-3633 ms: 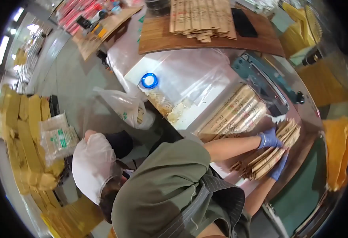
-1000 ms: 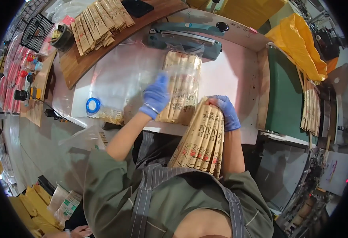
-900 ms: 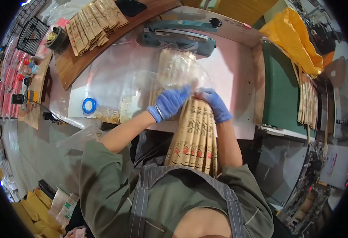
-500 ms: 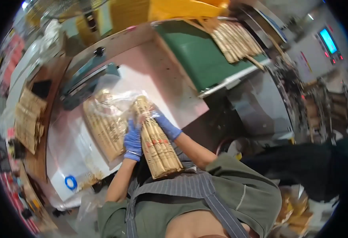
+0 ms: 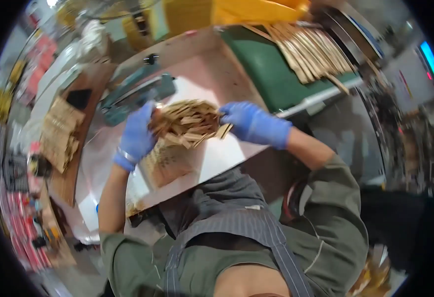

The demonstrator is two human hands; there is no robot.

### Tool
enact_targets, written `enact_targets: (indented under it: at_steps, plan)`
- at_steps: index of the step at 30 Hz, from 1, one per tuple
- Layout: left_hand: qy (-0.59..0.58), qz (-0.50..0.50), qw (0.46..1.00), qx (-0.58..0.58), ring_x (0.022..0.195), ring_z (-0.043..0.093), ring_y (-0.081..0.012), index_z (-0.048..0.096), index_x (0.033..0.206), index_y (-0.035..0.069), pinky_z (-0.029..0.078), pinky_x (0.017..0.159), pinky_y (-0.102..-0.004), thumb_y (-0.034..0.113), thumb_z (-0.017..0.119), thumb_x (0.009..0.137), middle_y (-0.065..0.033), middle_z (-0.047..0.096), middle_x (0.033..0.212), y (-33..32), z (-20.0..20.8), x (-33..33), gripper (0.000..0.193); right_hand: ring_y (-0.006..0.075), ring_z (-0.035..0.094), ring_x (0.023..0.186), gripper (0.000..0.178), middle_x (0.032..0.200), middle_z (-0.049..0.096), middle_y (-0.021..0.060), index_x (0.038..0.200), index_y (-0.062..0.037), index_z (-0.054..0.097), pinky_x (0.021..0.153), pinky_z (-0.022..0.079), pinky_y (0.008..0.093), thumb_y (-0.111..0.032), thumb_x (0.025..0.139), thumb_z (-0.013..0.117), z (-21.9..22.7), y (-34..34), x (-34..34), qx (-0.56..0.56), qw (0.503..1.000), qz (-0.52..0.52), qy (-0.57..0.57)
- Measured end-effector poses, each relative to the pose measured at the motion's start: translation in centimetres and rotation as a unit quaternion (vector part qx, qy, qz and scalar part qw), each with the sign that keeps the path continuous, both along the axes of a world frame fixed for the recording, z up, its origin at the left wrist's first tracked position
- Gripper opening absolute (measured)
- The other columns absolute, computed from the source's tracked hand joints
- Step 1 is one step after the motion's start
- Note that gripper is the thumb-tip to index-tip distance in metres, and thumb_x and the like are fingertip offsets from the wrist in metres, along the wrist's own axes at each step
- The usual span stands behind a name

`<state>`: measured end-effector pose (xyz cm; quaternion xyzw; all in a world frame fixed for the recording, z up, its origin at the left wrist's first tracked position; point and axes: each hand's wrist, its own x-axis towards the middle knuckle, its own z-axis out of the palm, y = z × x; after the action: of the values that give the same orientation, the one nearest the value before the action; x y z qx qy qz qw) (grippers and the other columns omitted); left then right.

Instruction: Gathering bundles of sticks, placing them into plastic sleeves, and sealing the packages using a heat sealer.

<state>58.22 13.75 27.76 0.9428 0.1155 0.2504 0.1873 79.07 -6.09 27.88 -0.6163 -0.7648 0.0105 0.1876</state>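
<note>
Packet bundle [image 5: 189, 121] blurred | left hand [image 5: 136, 136] fingers closed on one end | right hand [image 5: 254, 123] fingers closed on other end

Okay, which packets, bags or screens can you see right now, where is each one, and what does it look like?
Bundle of tan paper packets: held between left hand and right hand, fanned out.
Clear bag of tan packets: flat on the pale table below the bundle.
Row of tan packets: on the green belt.
Screen: far right, glowing blue.
</note>
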Motion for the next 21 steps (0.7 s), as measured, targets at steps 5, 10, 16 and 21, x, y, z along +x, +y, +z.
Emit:
enact_targets:
  at_steps: [5, 10, 16, 21]
  plan:
    - [-0.045, 0.064, 0.95, -0.301, 0.058, 0.061, -0.0172, 0.059, 0.081, 0.001, 0.048, 0.048, -0.0242, 0.0, 0.054, 0.076, -0.0093, 0.063, 0.076, 2.9, 6.1, 1.8, 0.007, 0.0296, 0.054, 0.061, 0.005, 0.071, 0.051, 0.0127, 0.072, -0.0014, 0.055, 0.054, 0.044, 0.0319, 0.001, 0.069, 0.058, 8.1, 2.8, 1.6, 0.165, 0.978, 0.005, 0.124]
    - [-0.131, 0.062, 0.884, -0.444, 0.05, 0.055, -0.0091, 0.059, 0.076, 0.001, 0.044, 0.043, -0.0196, 0.001, 0.052, 0.079, -0.0072, 0.06, 0.075, 1.7, 4.4, 4.5, 0.007, 0.0319, 0.054, 0.079, 0.015, 0.075, 0.053, 0.0141, 0.083, -0.0019, 0.056, 0.066, 0.044, 0.0374, -0.009, 0.07, 0.061, 6.7, 6.5, -1.6, 0.279, 0.943, -0.149, -0.106]
    - [-0.276, -0.106, 0.893, -0.341, 0.09, 0.057, -0.0166, 0.058, 0.098, 0.0, 0.045, 0.08, -0.0276, 0.008, 0.069, 0.07, -0.0077, 0.061, 0.093, -0.2, -0.4, 3.8, 0.031, 0.0299, 0.055, 0.069, 0.021, 0.083, 0.058, 0.0137, 0.089, -0.0019, 0.054, 0.061, 0.044, 0.0383, -0.011, 0.072, 0.062, 1.4, 9.3, 0.5, 0.288, 0.955, -0.043, -0.057]
    - [-0.244, -0.029, 0.81, -0.533, 0.092, 0.056, -0.0142, 0.054, 0.106, 0.003, 0.045, 0.081, -0.0299, 0.023, 0.083, 0.057, -0.0048, 0.062, 0.096, 0.6, -9.2, 6.1, 0.061, 0.0346, 0.053, 0.057, 0.017, 0.071, 0.058, 0.0179, 0.092, -0.0051, 0.056, 0.052, 0.042, 0.0401, -0.019, 0.083, 0.055, 3.9, 18.2, 0.6, 0.271, 0.961, -0.036, 0.049]
